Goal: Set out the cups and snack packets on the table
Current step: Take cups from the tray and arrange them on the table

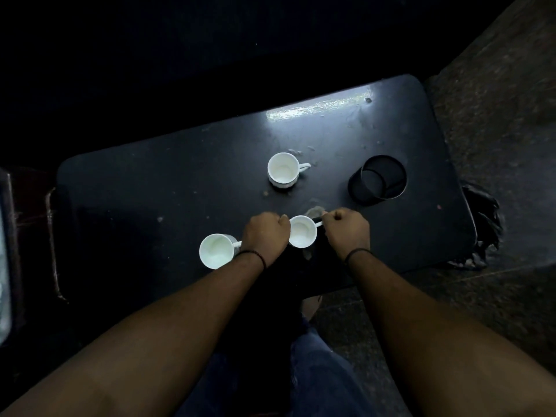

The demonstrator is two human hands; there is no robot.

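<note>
While both forearms reach over the dark counter [150, 191], each hand holds a white cup by its handle. The left hand [264, 236] has its fingers curled round the handle of the left cup [217, 251], which sits near the counter's near edge. The right hand [346, 230] pinches the handle of the middle cup [301, 231], which lies between the two hands. A third cup [283, 170] stands upright farther back, untouched, its handle pointing right. Beside it, to the right, stands a black mesh holder [379, 180]. No snack packets show on the counter.
</note>
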